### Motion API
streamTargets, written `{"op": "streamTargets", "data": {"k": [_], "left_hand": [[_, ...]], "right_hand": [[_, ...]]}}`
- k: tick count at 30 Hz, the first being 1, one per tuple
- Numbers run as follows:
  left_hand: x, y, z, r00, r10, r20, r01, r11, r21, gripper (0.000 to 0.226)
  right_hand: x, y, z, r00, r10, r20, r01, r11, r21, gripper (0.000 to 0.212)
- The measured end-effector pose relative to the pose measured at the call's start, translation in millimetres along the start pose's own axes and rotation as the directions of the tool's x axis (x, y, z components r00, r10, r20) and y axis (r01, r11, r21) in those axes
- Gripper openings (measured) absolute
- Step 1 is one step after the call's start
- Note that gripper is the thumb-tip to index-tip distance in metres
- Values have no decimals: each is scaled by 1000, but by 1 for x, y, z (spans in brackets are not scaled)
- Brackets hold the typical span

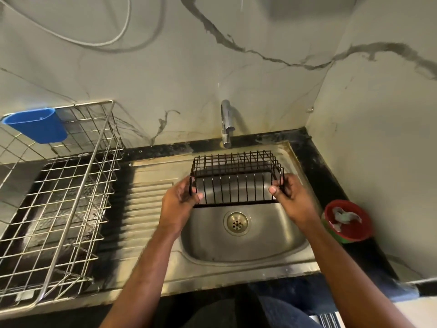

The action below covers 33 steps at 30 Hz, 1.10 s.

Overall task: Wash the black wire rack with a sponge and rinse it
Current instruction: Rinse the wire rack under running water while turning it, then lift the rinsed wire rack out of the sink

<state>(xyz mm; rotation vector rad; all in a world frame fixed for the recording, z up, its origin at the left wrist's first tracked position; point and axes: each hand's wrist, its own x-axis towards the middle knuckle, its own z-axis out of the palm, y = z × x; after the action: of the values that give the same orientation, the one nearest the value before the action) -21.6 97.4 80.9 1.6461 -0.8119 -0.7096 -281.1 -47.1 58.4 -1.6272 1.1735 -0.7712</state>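
So the person is holding the black wire rack up over the sink, right under the tap. Both hands are clamped on it, one at each end: the left hand is gripping the left end with the thumb hooked round the front wires, and the right hand is pinching the right end, thumb pointing in toward the middle. The rack is off the basin floor, tipped so its open side is facing the camera, with the drain showing below it.

Looks like they're at the very start, or maybe at the rinse, hard to say. No water is visibly running from the tap, and there's no foam on the wires. No sponge in either hand either. There's a red bowl on the table to the right of the sink with something crumpled in it, which could be a scrubber, can't tell.

Next move probably calls for freeing one hand, likely the right one since the bowl is beside it, while the left one is taking the rack's whole weight. Both forearms are reaching forward, wrists angled inward.
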Motion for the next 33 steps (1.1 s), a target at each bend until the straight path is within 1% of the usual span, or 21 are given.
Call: {"op": "streamTargets", "data": {"k": [3, 6, 9, 11, 14, 16, 17, 19, 20, 22, 25, 26, 30, 33], "left_hand": [[-3, -2, 2, 999, -37, -18, 37, 999, -14, 64], [-7, -1, 4, 998, -62, -13, 62, 998, -17, 65], [-7, 0, 4, 998, -67, -17, 67, 998, -18, 68], [-5, 0, 3, 992, -121, -26, 119, 991, -64, 65], [-5, 4, 0, 984, -176, -22, 171, 975, -144, 57], [-7, 7, -4, 986, -166, -2, 164, 977, -135, 54], [-8, 8, -7, 987, -159, 3, 158, 979, -125, 54], [-6, 13, -13, 991, -135, 3, 134, 985, -108, 55], [-5, 14, -16, 993, -121, 3, 121, 988, -97, 57], [-2, 22, -23, 996, -91, 11, 91, 993, -81, 58], [2, 39, -39, 999, -24, 24, 25, 998, -58, 60], [3, 46, -47, 1000, -4, 22, 5, 999, -49, 62], [-1, 79, -97, 996, 85, -17, -85, 996, -27, 66], [-5, 104, -151, 991, 135, -11, -135, 991, 11, 63]], "right_hand": [[-2, -3, 1, 1000, 4, 19, -4, 1000, -10, 19], [-2, -5, 0, 1000, -4, -8, 4, 1000, -15, 19], [-1, -4, -1, 999, 3, 43, -3, 1000, 7, 20], [0, -2, -2, 998, 9, 67, -9, 1000, 9, 20], [-1, -13, -5, 993, 28, 115, -40, 994, 99, 28], [-4, -23, -6, 981, 88, 175, -122, 974, 189, 39], [-6, -28, -6, 975, 134, 177, -173, 959, 226, 43], [-4, -39, -4, 970, 212, 118, -238, 923, 303, 44], [-3, -45, -4, 966, 244, 83, -258, 908, 329, 40], [0, -59, 0, 961, 273, 36, -270, 909, 317, 34], [-5, -82, 12, 975, 220, 8, -217, 955, 203, 25], [-9, -92, 18, 981, 194, -11, -190, 966, 175, 25], [-34, -142, 57, 986, 106, -130, -81, 979, 186, 43], [-53, -186, 96, 986, 46, -161, -11, 978, 211, 44]]}}
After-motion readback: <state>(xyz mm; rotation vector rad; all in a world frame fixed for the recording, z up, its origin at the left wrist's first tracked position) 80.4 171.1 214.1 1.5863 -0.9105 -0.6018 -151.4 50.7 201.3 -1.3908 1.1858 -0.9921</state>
